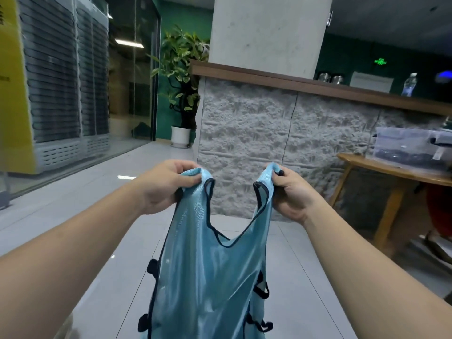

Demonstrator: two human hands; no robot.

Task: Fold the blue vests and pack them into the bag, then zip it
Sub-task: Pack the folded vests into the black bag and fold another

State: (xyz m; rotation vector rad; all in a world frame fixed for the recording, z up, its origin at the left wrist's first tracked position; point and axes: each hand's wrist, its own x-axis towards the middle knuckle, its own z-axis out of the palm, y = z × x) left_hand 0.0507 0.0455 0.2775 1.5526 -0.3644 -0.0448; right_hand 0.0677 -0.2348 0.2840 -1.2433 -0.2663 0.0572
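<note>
a light blue, shiny mesh vest with dark navy trim (208, 277) is hanging in the air in front of the person, held up by its two shoulder straps above the pale grey tiled floor (102, 192) and touching no surface. the left hand (168, 184) is gripping the left strap, its fingers curled over the bunched fabric at the top and its thumb pressing into the cloth from the near side. the right hand (291, 194) is pinching the right strap, with the fingers folded round the top of the strap and the strap's tip poking up above them. the two hands are sitting well apart, so the v-shaped neckline is sagging open between them. the body of the vest is dropping straight down and running out of the bottom edge of the view, with small dark navy side loops (152, 266) sticking out along both side seams. beyond the vest, a rough grey stone-textured counter front with a brown wooden top (247, 123) is standing across the room. a leafy green plant in a white pot (181, 94) is standing by the counter's left end. at the right, a wooden surface (381, 167) is carrying a clear plastic storage box (403, 145) near its back edge. a clear water bottle (409, 84) is standing on the counter top toward its right end.
</note>
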